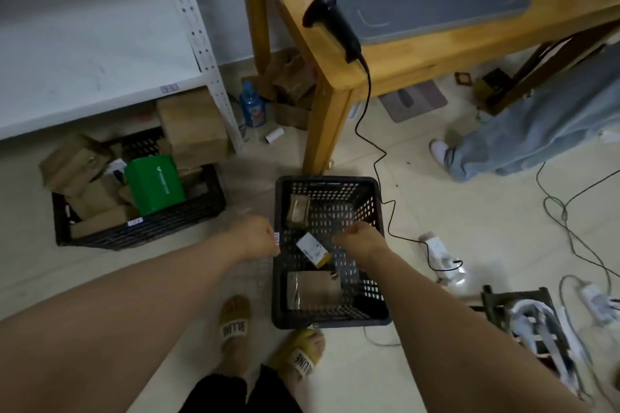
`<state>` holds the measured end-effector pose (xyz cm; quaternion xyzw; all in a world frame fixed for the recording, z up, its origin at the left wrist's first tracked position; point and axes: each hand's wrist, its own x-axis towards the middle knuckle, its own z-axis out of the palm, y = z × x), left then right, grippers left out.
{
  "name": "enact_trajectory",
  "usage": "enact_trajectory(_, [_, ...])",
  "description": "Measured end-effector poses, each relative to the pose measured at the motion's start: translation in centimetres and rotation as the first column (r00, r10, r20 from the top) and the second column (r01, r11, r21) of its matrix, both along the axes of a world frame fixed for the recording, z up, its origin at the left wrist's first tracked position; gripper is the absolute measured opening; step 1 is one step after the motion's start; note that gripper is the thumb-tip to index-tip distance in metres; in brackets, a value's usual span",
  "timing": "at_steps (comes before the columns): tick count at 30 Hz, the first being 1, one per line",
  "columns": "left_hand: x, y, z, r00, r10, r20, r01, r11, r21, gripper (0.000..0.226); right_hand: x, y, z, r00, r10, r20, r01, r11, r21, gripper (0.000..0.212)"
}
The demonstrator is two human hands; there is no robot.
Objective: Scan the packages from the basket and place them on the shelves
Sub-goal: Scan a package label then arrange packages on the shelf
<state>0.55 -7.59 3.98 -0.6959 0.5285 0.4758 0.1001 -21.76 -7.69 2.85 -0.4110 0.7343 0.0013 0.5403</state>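
**Head view: a weak hold and a trailing cable are the risks**

The left hand (255,238) sits curled at the left rim of the basket (328,179); I cannot tell whether it grips the rim. The right hand (360,240) reaches into the basket with its fingers turned down and out of sight. A small white-and-yellow package (313,250) lies tilted just left of it, and I cannot tell if it is pinched. If only a corner is caught, it would likely slip back in. A flat wrapped package (313,292) lies nearer than the right hand, and a small brown one (298,211) lies beyond it. Just right of that hand, a black cable (369,84) trails past the basket. A snagged wrist could drag the scanner (330,22) off the desk (419,50) edge far beyond. The shelf (100,60) stands well beyond the left hand, so a loose package could drop on the way.
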Motion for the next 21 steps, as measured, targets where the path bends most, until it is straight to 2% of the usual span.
enact_trajectory(3, [-0.8,-1.6,-4.6,0.999,-0.037,-0.002,0.037,0.999,0.02,0.018,-0.8,-1.1,-5.5,1.0,0.01,-0.014,-0.01,0.999,0.043,0.016])
enact_trajectory(5, [-1.0,-3.0,-7.8,0.996,-0.085,0.011,0.084,0.996,0.026,0.023,-0.8,-2.5,-9.4,0.999,0.038,-0.03,-0.036,0.997,0.061,0.027])
enact_trajectory(7, [-0.8,-4.5,-10.8,0.988,-0.151,0.039,0.15,0.988,0.025,0.016,-0.5,-4.2,-13.4,0.997,0.072,-0.04,-0.069,0.994,0.08,0.034])
enact_trajectory(9, [-0.1,-6.2,-13.6,0.973,-0.214,0.084,0.216,0.976,-0.018,0.009,0.2,-6.2,-17.5,0.995,0.092,-0.042,-0.089,0.993,0.078,0.031])
enact_trajectory(11, [0.6,-7.5,-16.5,0.96,-0.254,0.119,0.264,0.961,-0.077,0.021,1.3,-8.2,-22.0,0.995,0.086,-0.056,-0.083,0.995,0.054,0.034])
enact_trajectory(14, [2.1,-9.1,-22.0,0.949,-0.282,0.143,0.301,0.945,-0.132,0.036,3.8,-10.5,-28.6,0.997,0.061,-0.056,-0.061,0.998,0.005,0.06])
enact_trajectory(17, [4.0,-10.5,-28.1,0.953,-0.251,0.17,0.281,0.942,-0.183,0.035,6.8,-12.3,-35.2,0.994,0.087,-0.059,-0.089,0.995,-0.039,0.069])
enact_trajectory(21, [4.8,-12.1,-34.0,0.954,-0.257,0.158,0.291,0.921,-0.26,0.035,9.2,-14.7,-42.6,0.984,0.116,-0.136,-0.118,0.993,-0.013,0.074])
